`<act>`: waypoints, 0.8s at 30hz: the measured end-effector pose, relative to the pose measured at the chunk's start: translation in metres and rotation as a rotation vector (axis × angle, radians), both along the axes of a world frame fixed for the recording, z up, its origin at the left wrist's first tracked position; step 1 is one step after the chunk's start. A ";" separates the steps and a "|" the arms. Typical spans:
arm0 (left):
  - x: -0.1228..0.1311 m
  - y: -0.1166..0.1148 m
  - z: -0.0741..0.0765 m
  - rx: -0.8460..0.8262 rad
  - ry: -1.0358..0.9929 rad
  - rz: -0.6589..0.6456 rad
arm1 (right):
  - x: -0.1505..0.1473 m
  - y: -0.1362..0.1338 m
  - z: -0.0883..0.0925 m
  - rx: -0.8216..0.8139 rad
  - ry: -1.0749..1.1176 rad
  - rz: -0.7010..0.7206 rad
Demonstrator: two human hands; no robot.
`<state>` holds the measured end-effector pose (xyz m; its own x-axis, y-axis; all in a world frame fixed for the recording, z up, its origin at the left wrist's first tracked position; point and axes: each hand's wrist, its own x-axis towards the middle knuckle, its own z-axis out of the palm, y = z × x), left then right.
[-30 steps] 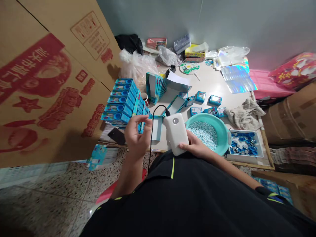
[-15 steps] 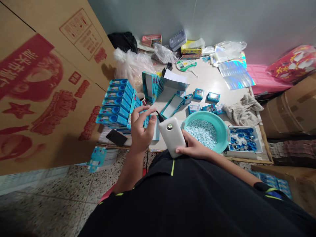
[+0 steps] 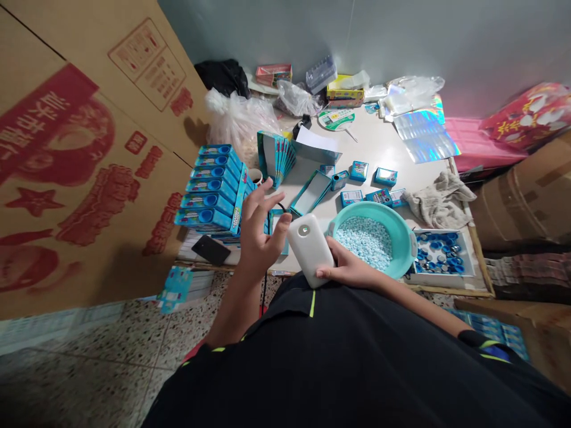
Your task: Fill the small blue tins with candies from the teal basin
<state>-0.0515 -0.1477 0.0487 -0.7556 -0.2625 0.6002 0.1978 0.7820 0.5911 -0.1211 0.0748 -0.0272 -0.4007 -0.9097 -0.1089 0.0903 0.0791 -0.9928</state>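
Note:
My right hand is shut on a white power bank, its fingers curled around the lower edge and a small lit ring on top. My left hand hangs open just left of the power bank, with fingers spread and nothing in them. The hand is close to a stack of blue boxes and touches none that I can tell. A thin black cable lies behind my left hand. Its plug is hidden.
A teal basin of pale blue tablets stands to the right of the power bank, beside a white tray of blue and silver caps. Small blue boxes, a crumpled cloth, holographic film and plastic bags lie on the table. Large cardboard cartons stand on both sides.
My left hand has opened its fingers and moved up beside the power bank. The black plug no longer shows at the power bank's top end. My right hand still holds it.

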 end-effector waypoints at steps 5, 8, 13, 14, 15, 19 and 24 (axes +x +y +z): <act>0.013 0.006 0.002 -0.138 -0.163 -0.090 | -0.001 -0.006 -0.012 0.042 -0.096 0.033; 0.029 0.007 -0.013 -0.130 -0.384 -0.177 | -0.003 -0.014 -0.033 0.105 -0.091 0.091; 0.068 0.011 -0.074 -0.091 -0.835 -0.213 | 0.003 -0.034 -0.084 0.367 0.301 0.316; 0.075 0.012 -0.088 -0.117 -0.924 -0.184 | 0.006 -0.038 -0.093 0.409 0.362 0.369; 0.083 0.013 -0.102 -0.148 -0.998 -0.160 | 0.011 -0.043 -0.102 0.435 0.402 0.417; 0.112 0.012 -0.146 -0.169 -1.137 -0.175 | 0.032 -0.058 -0.124 0.469 0.476 0.579; 0.140 -0.007 -0.174 -0.096 -1.144 -0.157 | 0.048 -0.077 -0.131 0.474 0.552 0.664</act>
<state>0.0889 -0.1545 -0.1251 -0.8899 -0.1079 -0.4432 -0.3154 0.8475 0.4269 -0.0727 -0.0026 -0.1577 0.0716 -0.8787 -0.4719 -0.5828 0.3471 -0.7347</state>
